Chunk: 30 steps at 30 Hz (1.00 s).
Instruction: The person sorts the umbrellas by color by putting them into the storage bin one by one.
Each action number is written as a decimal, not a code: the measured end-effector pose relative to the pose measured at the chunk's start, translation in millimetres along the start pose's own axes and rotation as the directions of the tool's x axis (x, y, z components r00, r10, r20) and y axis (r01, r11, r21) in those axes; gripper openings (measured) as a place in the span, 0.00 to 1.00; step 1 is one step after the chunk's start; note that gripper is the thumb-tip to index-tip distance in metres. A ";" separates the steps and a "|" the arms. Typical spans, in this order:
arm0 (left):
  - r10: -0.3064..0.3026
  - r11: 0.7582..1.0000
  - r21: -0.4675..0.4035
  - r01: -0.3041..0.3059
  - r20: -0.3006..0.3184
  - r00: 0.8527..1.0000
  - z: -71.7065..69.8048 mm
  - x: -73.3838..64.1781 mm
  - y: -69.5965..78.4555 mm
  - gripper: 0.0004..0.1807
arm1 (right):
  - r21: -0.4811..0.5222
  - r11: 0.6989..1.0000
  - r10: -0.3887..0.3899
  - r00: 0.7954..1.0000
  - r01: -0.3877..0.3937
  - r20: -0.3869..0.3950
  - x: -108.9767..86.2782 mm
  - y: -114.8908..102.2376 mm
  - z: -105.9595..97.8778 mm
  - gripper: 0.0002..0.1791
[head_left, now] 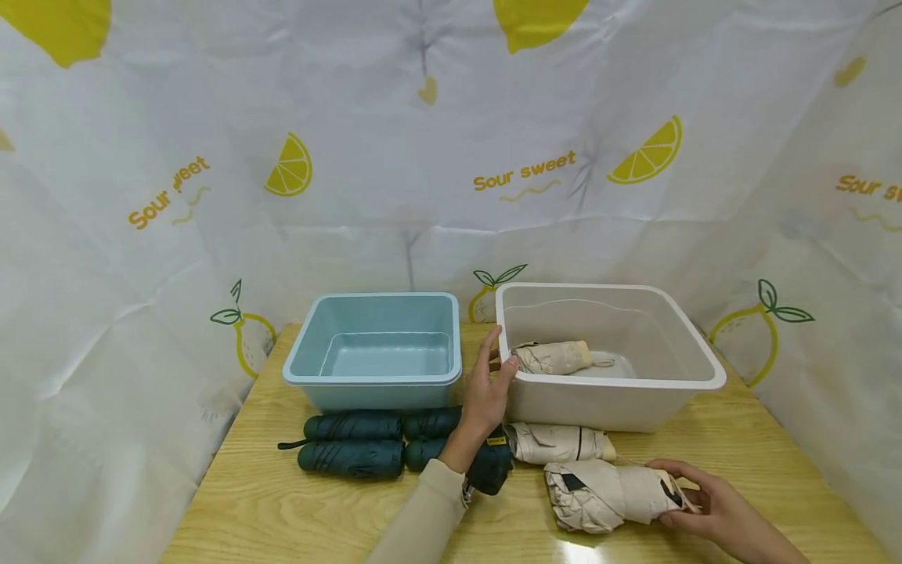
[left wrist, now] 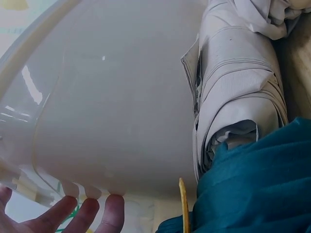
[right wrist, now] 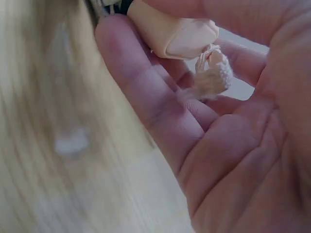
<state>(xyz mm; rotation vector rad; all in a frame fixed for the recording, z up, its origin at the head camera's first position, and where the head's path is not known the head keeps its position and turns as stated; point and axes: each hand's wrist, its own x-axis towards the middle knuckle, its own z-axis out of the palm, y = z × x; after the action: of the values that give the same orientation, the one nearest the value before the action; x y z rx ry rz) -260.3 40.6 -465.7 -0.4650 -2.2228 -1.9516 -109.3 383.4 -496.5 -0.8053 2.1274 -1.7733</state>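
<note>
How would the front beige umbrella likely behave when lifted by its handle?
The beige umbrella may feel firm at its handle, which looks like a solid molded piece. Its wrinkled, loosely bunched canopy would probably flop or spread a little. That uneven bundle seems unlikely to roll smoothly if pushed.

Your wooden table [head_left: 232,517] carries a blue bin [head_left: 380,395] centre-left, a beige bin [head_left: 585,407] centre-right, dark green umbrellas [head_left: 352,459] at lower centre and beige umbrellas [head_left: 557,444] at lower right.
</note>
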 end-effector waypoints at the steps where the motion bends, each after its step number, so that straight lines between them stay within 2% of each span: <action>1: 0.001 1.000 0.001 -0.001 0.001 1.000 0.0 0.0 0.2 0.33 | 0.011 1.000 -0.012 1.000 0.012 0.003 0.6 -0.8 0.7 0.35; 6: 0.008 1.000 0.002 -0.008 0.002 1.000 0.2 -0.8 0.8 0.33 | -0.007 0.999 -0.052 0.999 0.052 -0.007 3.4 -5.3 4.6 0.33; 13: 0.005 1.000 0.000 -0.005 0.000 1.000 0.1 -1.6 -1.8 0.33 | -0.044 0.999 0.022 0.999 -0.024 -0.042 6.4 -16.8 10.5 0.32; 16: 0.004 1.000 0.002 -0.004 0.001 1.000 -0.1 -1.8 -2.3 0.33 | -0.079 0.997 -0.028 0.998 0.023 -0.058 9.6 -21.2 15.0 0.31; 20: 0.006 1.000 0.004 -0.006 0.000 1.000 -0.4 -1.6 -0.7 0.33 | -0.059 0.995 -0.079 0.995 0.075 -0.064 15.6 -26.6 20.8 0.31; 30: -0.003 1.000 0.007 0.003 -0.004 1.000 0.2 0.5 -2.0 0.33 | 0.009 0.995 -0.100 0.988 0.102 -0.115 28.4 -29.3 31.0 0.31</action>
<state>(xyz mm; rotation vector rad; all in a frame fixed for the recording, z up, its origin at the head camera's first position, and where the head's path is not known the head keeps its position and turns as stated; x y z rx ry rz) -261.4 40.7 -467.4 -0.4571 -2.2290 -1.9435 -108.9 338.9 -470.9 -0.8401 2.1774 -1.9275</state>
